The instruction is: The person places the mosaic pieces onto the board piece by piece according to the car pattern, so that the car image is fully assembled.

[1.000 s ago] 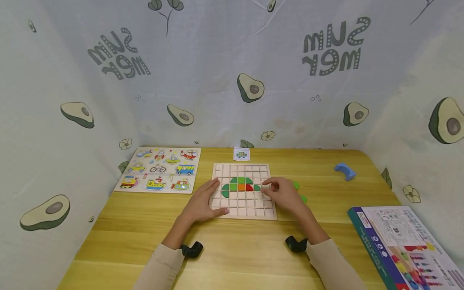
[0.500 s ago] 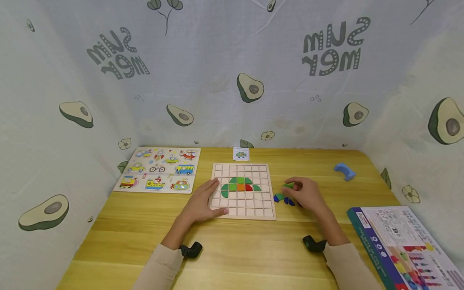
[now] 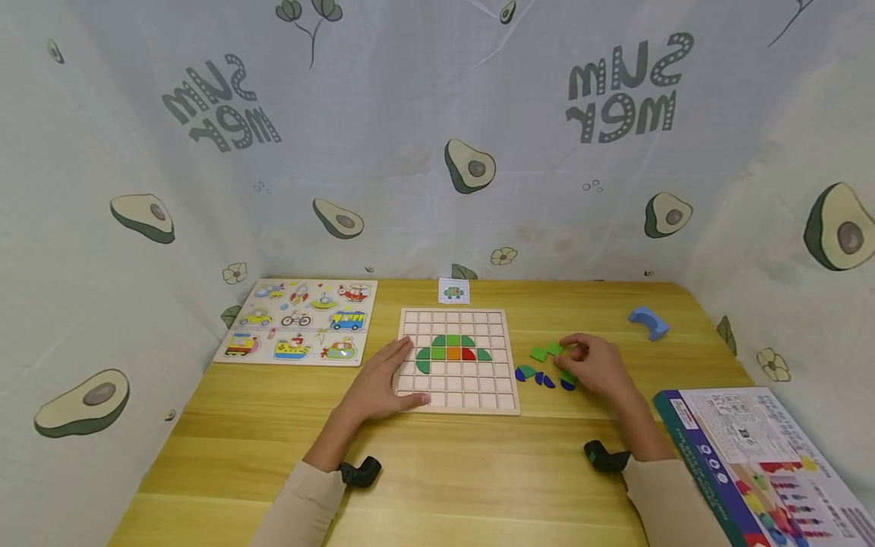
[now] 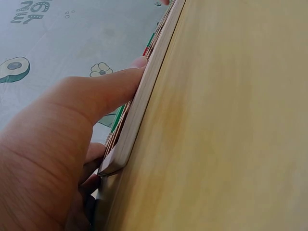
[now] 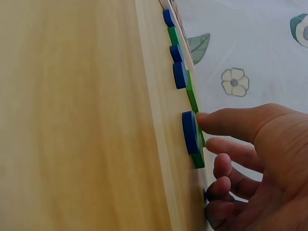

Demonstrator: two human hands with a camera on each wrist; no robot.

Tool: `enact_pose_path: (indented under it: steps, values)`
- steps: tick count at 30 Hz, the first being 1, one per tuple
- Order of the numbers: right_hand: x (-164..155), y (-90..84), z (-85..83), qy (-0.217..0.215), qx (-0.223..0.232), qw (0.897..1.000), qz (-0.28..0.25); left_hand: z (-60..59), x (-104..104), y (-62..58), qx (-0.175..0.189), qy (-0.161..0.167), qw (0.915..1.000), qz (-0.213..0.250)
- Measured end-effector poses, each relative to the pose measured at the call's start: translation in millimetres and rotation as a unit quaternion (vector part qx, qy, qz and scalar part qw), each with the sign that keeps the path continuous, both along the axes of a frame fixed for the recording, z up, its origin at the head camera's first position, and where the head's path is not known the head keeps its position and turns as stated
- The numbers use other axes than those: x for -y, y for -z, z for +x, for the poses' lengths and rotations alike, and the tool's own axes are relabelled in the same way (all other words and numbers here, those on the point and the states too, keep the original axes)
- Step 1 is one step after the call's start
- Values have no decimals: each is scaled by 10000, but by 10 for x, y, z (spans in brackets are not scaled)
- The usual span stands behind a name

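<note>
The left hand lies spread, thumb and fingers apart, on the left edge of the board, which stretches toward its three o'clock. Beyond the board's three o'clock edge, the loose pieces straggle roughly from nine to three o'clock. They lie at nine o'clock from the right hand, much the nearer; its curled fingertips reach them, but whether they pinch one I cannot tell.

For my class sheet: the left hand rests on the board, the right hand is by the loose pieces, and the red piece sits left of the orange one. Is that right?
One slip: the red piece sits right of the orange piece, as the head view shows. The rest stands.
</note>
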State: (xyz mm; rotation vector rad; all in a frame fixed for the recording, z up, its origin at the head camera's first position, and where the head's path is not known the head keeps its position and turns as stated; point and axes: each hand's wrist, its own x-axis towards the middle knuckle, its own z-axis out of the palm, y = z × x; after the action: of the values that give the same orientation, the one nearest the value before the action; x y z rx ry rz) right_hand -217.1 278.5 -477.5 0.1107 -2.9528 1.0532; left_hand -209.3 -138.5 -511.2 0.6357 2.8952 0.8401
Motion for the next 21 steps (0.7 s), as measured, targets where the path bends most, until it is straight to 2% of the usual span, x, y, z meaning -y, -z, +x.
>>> enact_pose_path:
  steps: [9,21]
  values:
    - [-27,53,-18,88,-66,9999,54,0,1,-18,49,23,10000,-32]
    - [-20,9,-16,183,-41,9998,-57,16,-4,-36,12,15,10000,-10]
